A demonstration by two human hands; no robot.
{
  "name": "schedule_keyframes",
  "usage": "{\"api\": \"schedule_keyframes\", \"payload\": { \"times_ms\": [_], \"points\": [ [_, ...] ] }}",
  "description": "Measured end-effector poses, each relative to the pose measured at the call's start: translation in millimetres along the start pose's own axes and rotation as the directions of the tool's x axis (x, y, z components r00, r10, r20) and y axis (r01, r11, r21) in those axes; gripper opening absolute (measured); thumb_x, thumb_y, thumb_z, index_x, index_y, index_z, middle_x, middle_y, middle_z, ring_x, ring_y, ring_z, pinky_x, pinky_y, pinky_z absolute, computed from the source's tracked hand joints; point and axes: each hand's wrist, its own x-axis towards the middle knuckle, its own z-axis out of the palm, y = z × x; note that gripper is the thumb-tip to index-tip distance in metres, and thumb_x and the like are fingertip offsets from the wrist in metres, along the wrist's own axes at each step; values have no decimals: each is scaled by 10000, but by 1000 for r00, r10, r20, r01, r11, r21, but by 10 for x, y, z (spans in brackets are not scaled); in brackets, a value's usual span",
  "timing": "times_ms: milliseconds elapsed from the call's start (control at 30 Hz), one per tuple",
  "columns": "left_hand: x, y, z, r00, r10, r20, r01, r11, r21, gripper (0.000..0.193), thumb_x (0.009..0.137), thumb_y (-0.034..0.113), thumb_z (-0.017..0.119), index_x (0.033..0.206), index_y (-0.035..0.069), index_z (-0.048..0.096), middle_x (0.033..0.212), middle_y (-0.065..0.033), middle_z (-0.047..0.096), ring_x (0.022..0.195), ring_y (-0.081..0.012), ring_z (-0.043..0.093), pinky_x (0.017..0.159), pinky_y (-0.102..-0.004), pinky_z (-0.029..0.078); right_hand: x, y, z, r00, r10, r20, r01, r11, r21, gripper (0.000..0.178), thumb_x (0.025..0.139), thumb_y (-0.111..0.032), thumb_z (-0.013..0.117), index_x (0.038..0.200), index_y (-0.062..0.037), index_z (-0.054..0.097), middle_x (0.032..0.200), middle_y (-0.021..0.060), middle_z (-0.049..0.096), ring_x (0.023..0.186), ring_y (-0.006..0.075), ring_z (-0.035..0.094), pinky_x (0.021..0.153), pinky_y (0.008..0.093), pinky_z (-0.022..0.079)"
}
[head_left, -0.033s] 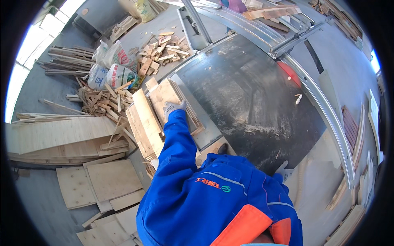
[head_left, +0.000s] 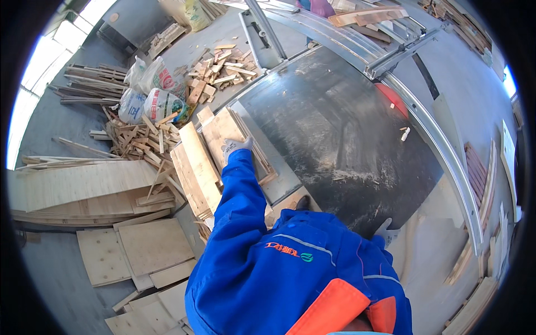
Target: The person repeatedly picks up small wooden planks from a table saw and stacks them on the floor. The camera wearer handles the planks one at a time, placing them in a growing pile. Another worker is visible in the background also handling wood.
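My left hand, in a pale grey work glove, is on a stack of short wooden boards. Its fingers lie over the top board and it grips by the right-hand edges; the undersides of the fingers are hidden. A second stack of boards stands close on the left, with a narrow gap between. Both rest along the left side of a dark metal machine table. Over at the table's near right edge is my right hand, also gloved, with its fingers apart and nothing visible in it.
A silver rail runs down the table's right side, near a red disc-like part. Wood offcuts and filled sacks lie on the left floor. Plywood sheets are spread at the lower left. A dark shoe shows by the table.
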Motion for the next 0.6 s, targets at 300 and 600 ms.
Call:
{"api": "schedule_keyframes", "payload": {
  "times_ms": [300,600],
  "points": [
    [251,50,359,971,234,-51,-216,949,230,1162,801,806,509,1517,-76,263,1578,-258,293,1481,-389,258,1226,-441,176,212,305,298,983,-50,-175,55,998,24,928,917,-684,451,1521,-2,277,1491,269,409,1351,434,427,1094,505,380],
    [-925,317,456,459,869,-182,-826,494,271,1137,698,635,746,1543,55,255,1569,-260,269,1459,-427,250,1156,-556,257,180,211,278,996,-20,-90,30,993,112,963,896,-643,525,1517,44,261,1509,307,360,1380,438,390,1147,487,325]
  ]
}}
